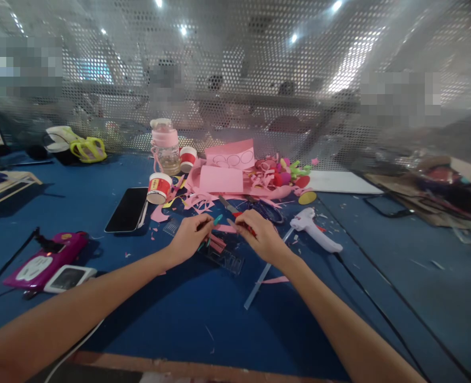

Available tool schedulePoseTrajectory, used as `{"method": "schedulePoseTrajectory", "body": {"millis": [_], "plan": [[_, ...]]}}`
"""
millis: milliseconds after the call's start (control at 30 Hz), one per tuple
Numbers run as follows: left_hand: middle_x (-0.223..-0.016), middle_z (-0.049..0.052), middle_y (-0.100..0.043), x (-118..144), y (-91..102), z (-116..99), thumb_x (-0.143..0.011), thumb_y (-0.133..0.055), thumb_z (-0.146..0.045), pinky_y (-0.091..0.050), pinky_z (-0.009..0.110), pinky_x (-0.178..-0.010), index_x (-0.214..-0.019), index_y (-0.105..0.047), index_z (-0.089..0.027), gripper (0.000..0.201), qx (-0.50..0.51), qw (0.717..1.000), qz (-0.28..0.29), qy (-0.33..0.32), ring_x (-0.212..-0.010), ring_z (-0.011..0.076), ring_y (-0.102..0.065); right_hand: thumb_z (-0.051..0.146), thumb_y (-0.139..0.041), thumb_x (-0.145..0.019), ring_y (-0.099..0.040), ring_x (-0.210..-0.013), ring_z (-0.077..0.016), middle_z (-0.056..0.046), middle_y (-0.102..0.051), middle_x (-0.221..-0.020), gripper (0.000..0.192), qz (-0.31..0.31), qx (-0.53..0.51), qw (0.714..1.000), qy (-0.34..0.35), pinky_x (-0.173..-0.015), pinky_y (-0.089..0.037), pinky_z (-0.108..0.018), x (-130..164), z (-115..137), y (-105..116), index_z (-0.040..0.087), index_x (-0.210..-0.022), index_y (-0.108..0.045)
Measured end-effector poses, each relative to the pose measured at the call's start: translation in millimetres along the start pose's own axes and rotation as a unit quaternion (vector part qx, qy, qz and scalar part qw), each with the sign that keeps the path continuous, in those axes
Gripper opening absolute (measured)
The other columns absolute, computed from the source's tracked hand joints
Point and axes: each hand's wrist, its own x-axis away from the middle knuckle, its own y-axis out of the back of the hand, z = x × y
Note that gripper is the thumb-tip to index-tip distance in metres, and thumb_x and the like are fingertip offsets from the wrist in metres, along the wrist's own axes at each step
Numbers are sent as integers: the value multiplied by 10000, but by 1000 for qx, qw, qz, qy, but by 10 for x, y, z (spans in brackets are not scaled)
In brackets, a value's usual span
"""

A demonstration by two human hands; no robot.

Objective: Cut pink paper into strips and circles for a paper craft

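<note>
Pink paper scraps [203, 201] matt; phone [127, 209] screen shiny black; glue gun [314, 227] smooth white plastic; table [203, 314] dull blue.

Bright ceiling glare, blurred warped edges

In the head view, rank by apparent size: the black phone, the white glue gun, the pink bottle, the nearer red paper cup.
1. Black phone and white glue gun: look alike, unranked.
2. Pink bottle, though farther away.
3. Red paper cup.

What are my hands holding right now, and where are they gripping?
The left hand pinches a teal-tipped tool near its tip; the right hand grips a red-handled tool by its handle, above pink paper strips.
</note>
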Motion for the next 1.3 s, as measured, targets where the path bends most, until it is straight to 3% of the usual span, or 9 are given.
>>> {"method": "schedulePoseTrajectory", "body": {"millis": [167, 333, 567, 700, 833, 967, 1067, 1200, 1300], "plan": [[-522, -50, -436, 7, 15, 21, -847, -441, -287, -295, 199, -470, -678, -520, -164, 224, -49, 998, 25, -26, -476, 84, -390, 195, -388, -904, -490, -769, -179, -58, -562, -769, 167, 52, 33, 997, 47, -717, -406, -298, 21, -44, 8, 179, -796, -515], [-544, -37, -468, 8, 14, 23, -848, -417, -209, -301, 207, -506, -696, -569, -153, 221, -142, 985, 57, -82, -516, 95, -408, 142, -432, -857, -515, -737, -167, -54, -585, -761, 146, 128, 37, 990, 46, -684, -401, -286, 37, -49, 62, 166, -762, -539], [-570, -31, -511, 2, 9, 33, -835, -405, -160, -323, 207, -530, -706, -581, -148, 218, -167, 977, 64, -113, -539, 97, -447, 142, -490, -797, -490, -483, -92, 6, -586, -541, 193, 157, -108, 980, -53, -484, -362, -201, 52, -64, 65, 155, -623, -574], [-538, -44, -477, 7, 16, 38, -842, -417, -193, -320, 209, -511, -710, -565, -156, 202, -136, 985, 58, -92, -507, 92, -430, 205, -507, -800, -507, -443, -95, -15, -651, -560, 217, 161, -174, 965, -115, -428, -354, -200, 63, -96, 48, 155, -625, -625], [-570, -44, -548, 2, -26, 52, -820, -494, -333, -389, 212, -510, -822, -509, -173, 160, 57, 998, 21, 5, -486, 95, -506, 244, -538, -783, -604, -524, -143, -35, -675, -589, 181, 109, -242, 950, -164, -508, -449, -236, 50, -51, -6, 162, -640, -611], [-580, -30, -592, 23, -132, 39, -732, -551, -532, -401, 214, -431, -784, -408, -191, 374, 263, 960, 33, 87, -431, 111, -546, 275, -536, -787, -623, -570, -162, -29, -650, -593, 183, 14, -272, 945, -181, -551, -477, -264, 33, 60, -141, 168, -651, -595], [-546, -39, -558, 71, -210, 16, -748, -544, -523, -400, 209, -418, -738, -436, -175, 364, 262, 959, 49, 93, -406, 91, -508, 283, -529, -793, -610, -571, -158, -20, -630, -599, 177, -52, -282, 938, -195, -545, -474, -267, 22, 181, -250, 175, -661, -575], [-524, -65, -476, 142, -269, -10, -830, -477, -454, -348, 187, -397, -715, -446, -176, 302, 173, 983, -4, 61, -398, 66, -426, 303, -513, -809, -563, -493, -134, 5, -579, -538, 208, -96, -310, 921, -218, -506, -450, -257, 15, 346, -335, 188, -636, -512], [-523, -71, -440, 172, -286, -23, -869, -409, -442, -333, 189, -393, -729, -423, -187, 291, 158, 986, -19, 52, -405, 70, -407, 317, -498, -827, -542, -495, -128, 8, -550, -537, 232, -110, -294, 924, -218, -501, -427, -249, 22, 420, -365, 187, -635, -495]]}}
